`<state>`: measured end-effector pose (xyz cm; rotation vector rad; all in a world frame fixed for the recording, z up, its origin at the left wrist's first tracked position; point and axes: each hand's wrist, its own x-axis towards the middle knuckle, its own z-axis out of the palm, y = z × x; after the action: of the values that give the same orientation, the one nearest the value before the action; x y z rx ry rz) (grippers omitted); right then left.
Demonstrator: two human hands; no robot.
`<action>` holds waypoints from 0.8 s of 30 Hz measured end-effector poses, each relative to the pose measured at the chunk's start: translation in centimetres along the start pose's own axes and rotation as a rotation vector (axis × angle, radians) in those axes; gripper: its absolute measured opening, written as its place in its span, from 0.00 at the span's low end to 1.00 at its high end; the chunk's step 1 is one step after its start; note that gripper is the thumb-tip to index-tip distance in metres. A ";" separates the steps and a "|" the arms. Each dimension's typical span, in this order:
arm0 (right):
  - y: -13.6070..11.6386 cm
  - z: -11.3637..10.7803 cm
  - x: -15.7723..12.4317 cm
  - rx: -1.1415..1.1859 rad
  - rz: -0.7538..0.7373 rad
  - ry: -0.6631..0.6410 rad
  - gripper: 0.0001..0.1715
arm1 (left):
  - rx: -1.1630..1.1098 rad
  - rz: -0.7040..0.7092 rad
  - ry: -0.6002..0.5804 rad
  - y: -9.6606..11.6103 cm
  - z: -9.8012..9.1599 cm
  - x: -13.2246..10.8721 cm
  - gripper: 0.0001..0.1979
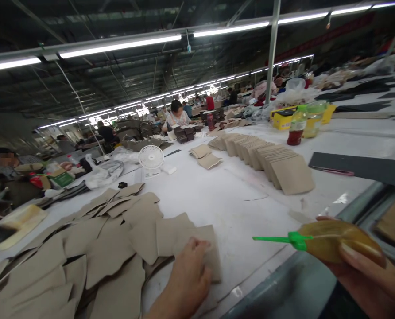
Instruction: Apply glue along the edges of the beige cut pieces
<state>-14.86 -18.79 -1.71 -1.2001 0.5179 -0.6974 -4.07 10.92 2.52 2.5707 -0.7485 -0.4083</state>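
My right hand [373,277] is wrapped round a soft squeeze bottle [330,237] of amber liquid. The bottle lies tilted on its side, its long green nozzle pointing left over the table. My left hand [189,272], fingers bent, presses on a flat beige piece [213,254] near the table's front edge; whether it pinches the edge is partly hidden. Left of that hand spreads a loose, overlapping heap of similar beige pieces [111,252]. Farther back on the right, a long fanned row of beige pieces [264,155] overlaps, beside a small stack [206,156].
A white fan [151,158] stands on the white table [217,190]. At the right are a dark strip [360,168] with a pink pen-like tool, a bottle of red liquid [297,126] and a yellow box [280,118]. People [178,116] sit at tables beyond.
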 end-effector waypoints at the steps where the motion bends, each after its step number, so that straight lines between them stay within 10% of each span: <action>1: 0.1 0.3 -0.1 0.038 0.041 -0.030 0.33 | 0.046 -0.069 0.033 0.0 0.0 0.2 0.26; 24: -1.5 5.1 -1.5 -0.078 -0.006 -0.204 0.41 | 0.369 -0.216 -0.077 2.3 0.8 3.6 0.17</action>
<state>-12.65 -14.68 1.21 -1.3298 0.3736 -0.5557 -2.46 6.88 2.33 3.0133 -0.6198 -0.4755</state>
